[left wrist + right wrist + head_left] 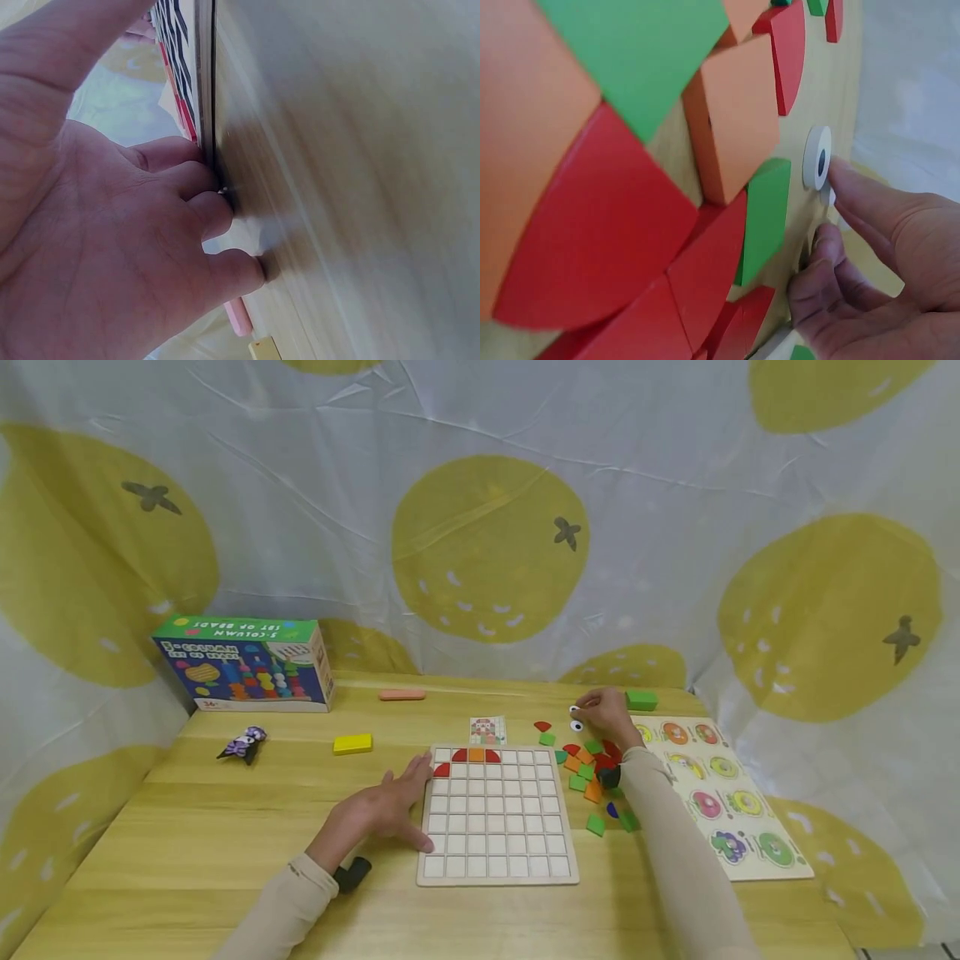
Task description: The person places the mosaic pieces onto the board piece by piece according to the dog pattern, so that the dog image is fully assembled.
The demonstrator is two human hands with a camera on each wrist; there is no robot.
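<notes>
My left hand [382, 810] rests along the left edge of a white gridded board [498, 881], its thumb over the lower left part. In the left wrist view, fingertips [236, 270] reach down to the tabletop next to the board's side. Red pieces [442, 770] and one orange square [476, 755] lie in the board's upper cells. My right hand [606, 714] bends over two white discs with black dots, its fingertips right at the farther disc [573, 709]. The nearer disc [817, 157] lies against the thumb in the right wrist view. I cannot tell whether the right fingers pinch a disc.
Loose red, green, orange and blue pieces [596, 825] are heaped right of the board. Behind it lies a small picture card [488, 730]. A fruit puzzle board [750, 852], green block [641, 700], yellow block [352, 743], pink stick [402, 695], purple figure [243, 745] and bead-set box [243, 668] surround the area.
</notes>
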